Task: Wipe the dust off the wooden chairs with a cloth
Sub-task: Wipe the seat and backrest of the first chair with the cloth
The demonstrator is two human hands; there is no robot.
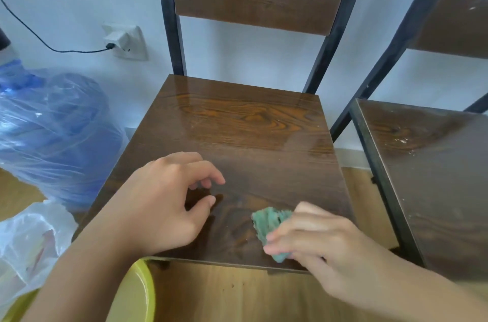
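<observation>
I am reaching both arms out over the wooden chair (245, 131) in front of me. My right hand (314, 240) is holding the green cloth (269, 224), all bunched up, with my fingers squeezing it. The cloth is touching the seat near the front edge, on the right side. My right wrist is bending a little and my knuckles are pointing up.

My left hand (169, 200) is hanging just over the seat, to the left of the cloth. It is holding nothing. Its fingers are curling loosely, with my thumb near my pointer finger but not touching it.

The seat is looking shiny. A second wooden chair (433, 163) is standing just beside it on the right, with white specks on it. A blue plastic bag (55, 134) is sitting on the floor to the left.
</observation>
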